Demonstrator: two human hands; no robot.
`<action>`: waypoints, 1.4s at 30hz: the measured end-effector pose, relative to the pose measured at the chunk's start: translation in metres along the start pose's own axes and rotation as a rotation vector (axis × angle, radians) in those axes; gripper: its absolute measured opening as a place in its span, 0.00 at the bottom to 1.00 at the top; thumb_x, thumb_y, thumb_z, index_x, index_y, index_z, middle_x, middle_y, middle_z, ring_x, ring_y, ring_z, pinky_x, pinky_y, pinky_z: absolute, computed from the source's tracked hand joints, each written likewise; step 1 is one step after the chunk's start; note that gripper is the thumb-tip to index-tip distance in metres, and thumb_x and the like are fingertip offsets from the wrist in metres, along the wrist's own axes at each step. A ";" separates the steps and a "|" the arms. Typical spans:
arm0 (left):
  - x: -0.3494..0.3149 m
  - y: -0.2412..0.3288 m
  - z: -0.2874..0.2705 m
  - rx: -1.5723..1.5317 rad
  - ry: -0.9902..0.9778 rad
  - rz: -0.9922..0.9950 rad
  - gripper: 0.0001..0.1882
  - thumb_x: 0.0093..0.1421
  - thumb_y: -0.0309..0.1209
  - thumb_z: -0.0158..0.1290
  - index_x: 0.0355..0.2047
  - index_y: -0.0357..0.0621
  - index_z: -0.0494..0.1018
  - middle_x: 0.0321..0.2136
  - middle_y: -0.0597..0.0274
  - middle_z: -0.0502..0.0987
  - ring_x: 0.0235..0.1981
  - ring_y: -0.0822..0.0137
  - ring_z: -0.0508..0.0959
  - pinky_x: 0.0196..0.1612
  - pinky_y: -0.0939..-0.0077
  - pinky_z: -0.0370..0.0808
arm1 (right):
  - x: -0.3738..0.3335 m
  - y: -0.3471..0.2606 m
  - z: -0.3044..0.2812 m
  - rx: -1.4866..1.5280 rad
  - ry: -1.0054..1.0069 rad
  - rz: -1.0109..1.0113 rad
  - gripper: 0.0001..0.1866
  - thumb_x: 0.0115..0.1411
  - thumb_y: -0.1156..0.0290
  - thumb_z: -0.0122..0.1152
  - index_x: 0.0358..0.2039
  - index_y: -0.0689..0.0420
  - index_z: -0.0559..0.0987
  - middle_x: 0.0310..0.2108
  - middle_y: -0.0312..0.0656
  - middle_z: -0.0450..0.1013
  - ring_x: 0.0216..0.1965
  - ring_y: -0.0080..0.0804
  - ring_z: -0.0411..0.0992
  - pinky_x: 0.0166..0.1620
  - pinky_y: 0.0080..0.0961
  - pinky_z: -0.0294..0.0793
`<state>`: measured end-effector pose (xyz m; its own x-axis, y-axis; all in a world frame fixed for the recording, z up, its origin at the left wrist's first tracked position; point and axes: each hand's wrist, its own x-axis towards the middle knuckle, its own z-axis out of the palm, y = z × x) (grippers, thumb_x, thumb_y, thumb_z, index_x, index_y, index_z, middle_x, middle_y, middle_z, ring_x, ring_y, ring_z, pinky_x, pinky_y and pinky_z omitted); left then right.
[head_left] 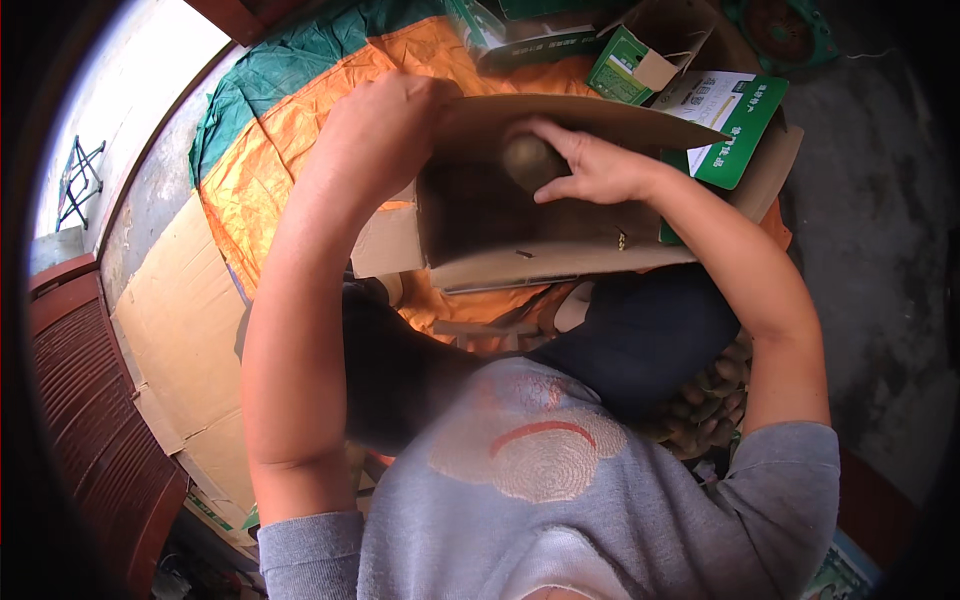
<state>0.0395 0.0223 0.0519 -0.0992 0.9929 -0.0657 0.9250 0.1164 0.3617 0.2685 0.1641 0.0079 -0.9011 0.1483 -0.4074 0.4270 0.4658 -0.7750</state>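
An open cardboard box (pixel 560 262) stands in front of me, its inside dark. At its far left corner my left hand (pixel 390 115) is closed on a cardboard flap, the fingertips partly hidden. Inside the box's far side, my right hand (pixel 590 168) has thumb and fingers around a rounded, brownish-green fruit or tuber (pixel 530 163). It is slightly blurred, so its exact kind is unclear. A green and white printed flap (pixel 735 130) sticks out at the box's right end.
An orange and green sheet (pixel 235 180) lies under the box. More green cartons (pixel 530 45) stand beyond it. Beside my right leg is a pile of brownish rounded produce (pixel 705 405). Flattened cardboard (pixel 185 340) and a dark red slatted piece (pixel 85 400) lie at left.
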 end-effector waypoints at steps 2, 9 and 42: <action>-0.002 -0.005 0.004 0.018 0.024 0.014 0.11 0.64 0.28 0.53 0.46 0.46 0.80 0.32 0.47 0.82 0.36 0.47 0.82 0.41 0.54 0.77 | 0.009 0.024 0.019 -0.098 -0.157 -0.010 0.39 0.54 0.74 0.70 0.64 0.49 0.63 0.61 0.48 0.67 0.62 0.48 0.68 0.63 0.38 0.67; -0.002 -0.002 0.003 0.090 0.017 0.016 0.09 0.63 0.27 0.53 0.41 0.46 0.80 0.29 0.47 0.81 0.35 0.46 0.81 0.39 0.52 0.77 | 0.029 0.067 0.047 -0.361 -0.525 0.264 0.40 0.59 0.67 0.69 0.66 0.45 0.56 0.57 0.56 0.70 0.60 0.57 0.68 0.60 0.48 0.68; 0.007 -0.069 0.009 -0.553 0.329 -0.258 0.37 0.75 0.55 0.33 0.55 0.32 0.76 0.57 0.52 0.76 0.60 0.57 0.74 0.68 0.55 0.66 | -0.503 0.279 0.288 0.913 1.589 0.985 0.25 0.74 0.52 0.48 0.36 0.65 0.79 0.43 0.48 0.79 0.44 0.36 0.78 0.53 0.35 0.77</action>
<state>-0.0217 0.0207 0.0186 -0.4778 0.8775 0.0408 0.5429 0.2584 0.7991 0.8626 -0.0319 -0.1429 0.5443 0.7069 -0.4518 0.1543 -0.6137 -0.7743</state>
